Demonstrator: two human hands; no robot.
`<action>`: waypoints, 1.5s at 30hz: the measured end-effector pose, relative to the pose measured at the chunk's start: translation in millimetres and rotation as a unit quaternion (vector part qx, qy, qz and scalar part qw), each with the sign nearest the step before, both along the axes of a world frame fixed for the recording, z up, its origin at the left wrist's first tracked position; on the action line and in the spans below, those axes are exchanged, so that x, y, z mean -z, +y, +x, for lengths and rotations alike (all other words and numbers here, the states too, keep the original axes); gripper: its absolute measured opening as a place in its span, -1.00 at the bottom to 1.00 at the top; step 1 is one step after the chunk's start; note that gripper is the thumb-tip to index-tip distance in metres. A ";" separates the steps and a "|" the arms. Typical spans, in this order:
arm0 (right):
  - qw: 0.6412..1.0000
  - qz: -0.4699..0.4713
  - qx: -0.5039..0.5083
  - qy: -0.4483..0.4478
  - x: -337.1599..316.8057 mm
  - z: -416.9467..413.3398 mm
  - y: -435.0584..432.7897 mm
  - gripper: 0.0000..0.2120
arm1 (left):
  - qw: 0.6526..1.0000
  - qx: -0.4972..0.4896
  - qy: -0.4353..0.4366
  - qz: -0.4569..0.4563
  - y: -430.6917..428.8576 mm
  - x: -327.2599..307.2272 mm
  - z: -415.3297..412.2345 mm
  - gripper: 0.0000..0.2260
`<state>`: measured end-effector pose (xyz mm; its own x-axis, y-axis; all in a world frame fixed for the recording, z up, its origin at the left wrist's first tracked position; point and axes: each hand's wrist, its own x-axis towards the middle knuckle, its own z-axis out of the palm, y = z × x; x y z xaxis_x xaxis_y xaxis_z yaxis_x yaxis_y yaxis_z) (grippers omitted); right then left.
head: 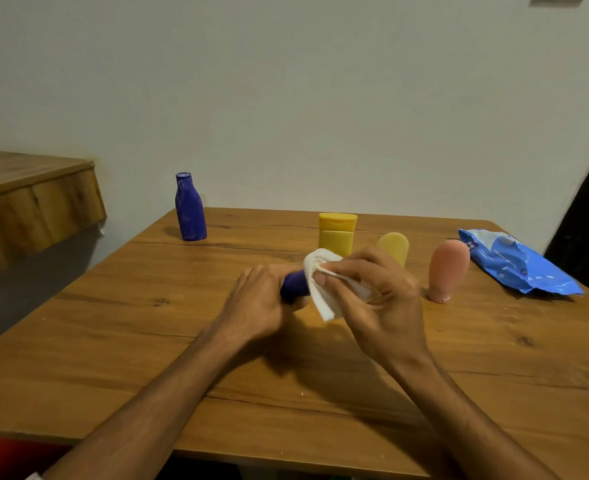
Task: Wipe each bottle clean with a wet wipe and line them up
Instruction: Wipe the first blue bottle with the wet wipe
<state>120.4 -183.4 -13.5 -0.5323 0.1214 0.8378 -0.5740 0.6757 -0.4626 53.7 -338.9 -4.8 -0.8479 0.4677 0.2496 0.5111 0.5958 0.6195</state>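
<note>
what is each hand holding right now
Left hand: grips the blue bottle lying sideways.
Right hand: pinches the wet wipe against that bottle.

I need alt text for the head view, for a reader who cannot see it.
The left hand grips a dark blue bottle at a wooden table while the right hand pinches a white wet wipe against it. Behind stand an upright blue bottle, a yellow bottle, a pale yellow bottle and a pink bottle; a blue wipe pack lies at right.
</note>
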 end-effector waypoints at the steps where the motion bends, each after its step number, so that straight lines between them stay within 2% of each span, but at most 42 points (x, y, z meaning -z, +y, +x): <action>1: 1.000 -0.016 0.007 0.003 -0.4 0.1 0.2 -0.75 | 1.000 0.006 0.001 0.002 -0.1 -0.1 0.7 -0.72; 7: 0.999 0.035 -0.028 0.006 0.8 -0.1 -4.5 -0.81 | 1.000 0.008 0.000 -0.012 -1.0 0.4 0.6 -0.77; 9: 1.000 0.011 0.001 -0.007 -0.9 -0.5 -0.2 -0.80 | 1.000 0.010 -0.008 0.019 -1.8 1.4 0.1 -0.78; 13: 0.995 -0.094 0.013 0.003 -7.7 0.8 5.7 -0.88 | 0.998 -0.009 -0.014 0.061 -0.7 0.4 -1.5 -0.79; 16: 0.993 -0.117 0.013 0.003 -10.7 2.1 5.3 -0.87 | 0.998 -0.004 -0.024 0.062 0.1 1.2 -2.0 -0.77; 19: 0.995 -0.095 -0.015 0.004 -9.9 3.6 1.8 -0.85 | 0.998 0.000 -0.019 0.052 -0.6 2.4 -2.6 -0.76; 23: 0.999 -0.033 -0.016 -0.010 -3.8 2.8 -4.6 -0.74 | 0.999 0.008 -0.012 0.031 1.0 3.3 -1.4 -0.73; 28: 0.998 0.050 -0.039 0.011 -0.2 2.3 -4.5 -0.81 | 1.000 -0.002 0.015 0.019 0.5 3.5 -2.4 -0.79; 32: 1.000 0.024 -0.002 0.017 0.2 0.1 0.0 -0.78 | 1.000 0.006 0.010 0.010 0.6 2.7 0.2 -0.74; 36: 0.994 0.095 -0.031 0.037 1.3 3.0 -5.1 -0.77 | 0.999 0.014 0.041 -0.021 0.1 3.2 1.6 -0.83; 38: 0.993 0.115 -0.005 0.036 1.9 2.1 -4.9 -0.78 | 0.998 0.010 0.056 -0.027 -0.9 2.3 2.3 -0.85; 43: 0.991 0.115 0.064 0.030 3.1 0.6 -5.7 -0.74 | 0.997 0.004 0.065 -0.032 1.3 3.2 1.7 -0.82; 45: 0.995 0.079 0.062 0.028 2.8 0.1 -4.0 -0.75 | 0.998 0.006 0.052 -0.025 1.2 2.5 1.1 -0.75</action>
<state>120.5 -187.4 -16.4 -0.4730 0.0480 0.8798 -0.5036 0.8046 -0.3147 54.8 -337.7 -7.2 -0.8129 0.4916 0.3122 0.5783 0.6181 0.5325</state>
